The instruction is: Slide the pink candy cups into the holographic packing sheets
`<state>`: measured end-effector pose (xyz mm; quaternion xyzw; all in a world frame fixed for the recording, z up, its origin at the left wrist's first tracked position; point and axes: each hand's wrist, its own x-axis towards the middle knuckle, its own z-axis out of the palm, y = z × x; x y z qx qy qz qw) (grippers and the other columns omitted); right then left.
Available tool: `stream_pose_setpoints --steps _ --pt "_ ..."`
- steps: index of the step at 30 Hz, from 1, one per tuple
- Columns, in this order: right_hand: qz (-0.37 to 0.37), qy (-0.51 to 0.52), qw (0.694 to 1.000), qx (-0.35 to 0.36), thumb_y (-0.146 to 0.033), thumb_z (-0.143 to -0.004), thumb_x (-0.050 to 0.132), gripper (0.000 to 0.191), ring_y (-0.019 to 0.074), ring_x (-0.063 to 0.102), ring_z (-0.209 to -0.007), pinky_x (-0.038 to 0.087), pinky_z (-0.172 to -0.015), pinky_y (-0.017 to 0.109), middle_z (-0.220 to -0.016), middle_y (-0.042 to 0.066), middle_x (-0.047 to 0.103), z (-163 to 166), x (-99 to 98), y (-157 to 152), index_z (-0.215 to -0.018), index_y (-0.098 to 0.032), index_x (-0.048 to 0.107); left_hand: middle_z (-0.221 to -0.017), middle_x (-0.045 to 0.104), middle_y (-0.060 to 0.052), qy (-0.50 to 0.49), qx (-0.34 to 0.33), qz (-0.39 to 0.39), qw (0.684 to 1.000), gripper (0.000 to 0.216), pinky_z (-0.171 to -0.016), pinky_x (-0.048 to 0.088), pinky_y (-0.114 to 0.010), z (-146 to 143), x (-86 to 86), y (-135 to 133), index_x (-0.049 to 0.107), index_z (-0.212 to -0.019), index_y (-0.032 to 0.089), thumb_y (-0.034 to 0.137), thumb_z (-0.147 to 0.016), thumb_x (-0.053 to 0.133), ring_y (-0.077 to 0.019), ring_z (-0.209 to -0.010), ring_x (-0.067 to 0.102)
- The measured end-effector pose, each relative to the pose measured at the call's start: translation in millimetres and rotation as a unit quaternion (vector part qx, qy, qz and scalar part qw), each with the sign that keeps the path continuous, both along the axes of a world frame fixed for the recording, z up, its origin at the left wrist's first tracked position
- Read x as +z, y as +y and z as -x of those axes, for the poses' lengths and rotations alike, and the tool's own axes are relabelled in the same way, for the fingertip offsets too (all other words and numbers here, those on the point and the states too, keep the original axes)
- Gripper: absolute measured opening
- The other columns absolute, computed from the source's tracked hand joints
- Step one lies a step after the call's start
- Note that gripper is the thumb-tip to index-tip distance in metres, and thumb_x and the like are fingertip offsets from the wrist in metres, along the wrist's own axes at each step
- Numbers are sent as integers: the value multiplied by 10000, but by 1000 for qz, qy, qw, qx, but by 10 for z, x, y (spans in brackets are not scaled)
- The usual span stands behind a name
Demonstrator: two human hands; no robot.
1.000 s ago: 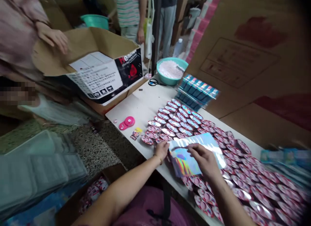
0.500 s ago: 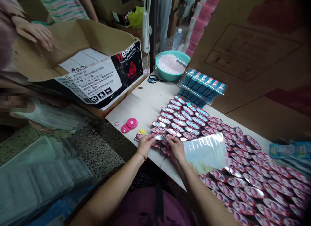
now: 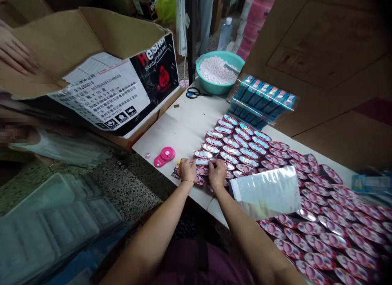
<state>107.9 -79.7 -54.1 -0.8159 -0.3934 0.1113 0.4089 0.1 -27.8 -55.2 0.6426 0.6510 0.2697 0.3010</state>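
The person's left hand (image 3: 187, 170) curls its fingers at the nine o'clock end of a small silver-topped pack (image 3: 202, 162). The pack lies between both hands, with the right hand (image 3: 218, 173) curled in at its three o'clock end; whether either pinches it, I cannot tell.

From that pack, at ten o'clock, a co-worker's hand (image 3: 14, 52) shows over a large open cardboard box (image 3: 113, 101), printed black and white. Cloudy plastic trays (image 3: 64, 223) sit toward eight o'clock, beside a speckled floor (image 3: 134, 191). Between nine and ten, a glossy pink, round-headed tool (image 3: 167, 154) lies on the smooth white table (image 3: 186, 123). At twelve are black-handled scissors (image 3: 197, 93), and just past them a round turquoise bowl (image 3: 214, 89) of pale, crumbly granules (image 3: 216, 70). Blue boxes (image 3: 263, 95) in clear, shiny wrap stand between one and two. A flat silvery film bag (image 3: 269, 195) lies between three and four, over close rows of pink-and-red oval packs (image 3: 310, 228). A brown cardboard panel (image 3: 324, 85) rises at two.
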Motion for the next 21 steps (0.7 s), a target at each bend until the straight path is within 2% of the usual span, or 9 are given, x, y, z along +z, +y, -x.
stream_pose_setpoints --steps 5,11,15,18,21 --pt "45 -30 999 7 -224 -748 497 125 193 475 -789 355 -762 304 -764 65 552 -30 -9 22 -693 -163 590 -833 544 -76 15 -8 -14 1000 162 -789 420 -285 -16 -46 0 665 -749 140 252 -730 549 -166 -788 529" --pt "112 -45 993 14 -211 -748 493 126 195 474 -819 341 -752 293 -809 70 562 -25 32 74 -708 -168 605 -791 551 -59 21 -17 -20 999 119 -777 412 -271 -38 -38 -10 630 -712 155 218 -734 531 -158 -791 534" --pt "161 -61 985 2 -189 -766 449 186 197 484 -811 344 -702 283 -865 80 570 -47 165 109 -866 -154 602 -772 574 -32 16 30 27 999 81 -740 410 -257 -93 9 12 578 -778 161 186 -704 556 -147 -768 543" --pt "211 -124 967 73 -120 -790 377 267 189 493 -808 338 -691 281 -900 83 567 -75 273 73 -923 -165 603 -775 587 -16 5 68 71 995 205 -720 411 -249 -127 15 57 549 -891 166 149 -686 557 -140 -746 549" --pt "252 -228 918 204 -120 -804 378 270 217 488 -852 332 -722 322 -929 103 556 -65 352 -7 -901 -173 623 -809 595 -36 8 45 85 995 178 -763 407 -251 -126 -1 108 579 -856 167 110 -699 515 -148 -796 553"
